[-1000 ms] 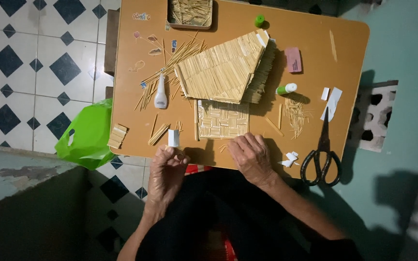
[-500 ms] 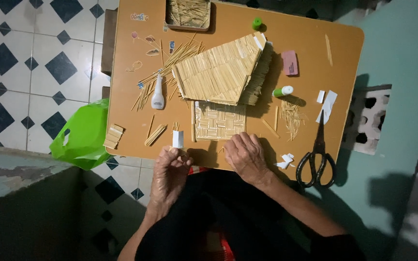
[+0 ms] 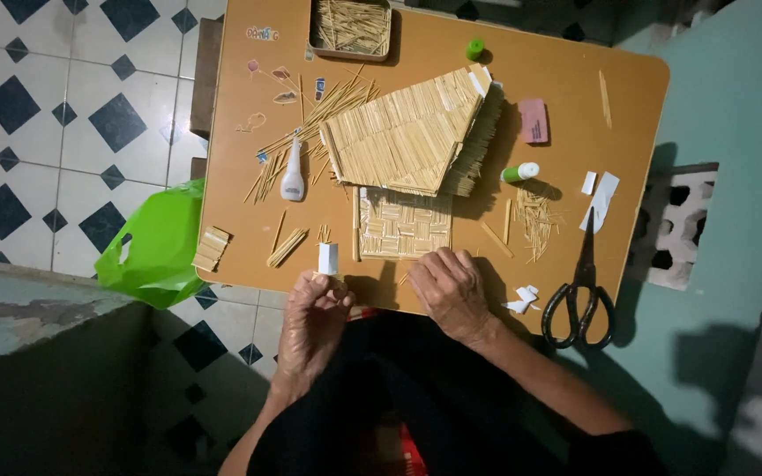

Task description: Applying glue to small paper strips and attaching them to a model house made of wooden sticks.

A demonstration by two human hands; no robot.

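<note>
Head view: left hand (image 3: 313,310) pinches a small white tube (image 3: 328,258) upright at the near edge of the orange wooden table (image 3: 566,79). Right hand (image 3: 448,289) lies open, fingers curled, beside the flat woven-stick panel (image 3: 405,223). Beyond: slatted stick roof (image 3: 407,132). Black scissors (image 3: 582,291) at the near right corner.

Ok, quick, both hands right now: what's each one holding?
Left hand: closed on a small white tube, held upright.
Right hand: fingers curled, resting on the table by the woven stick panel; holding nothing visible.
</note>
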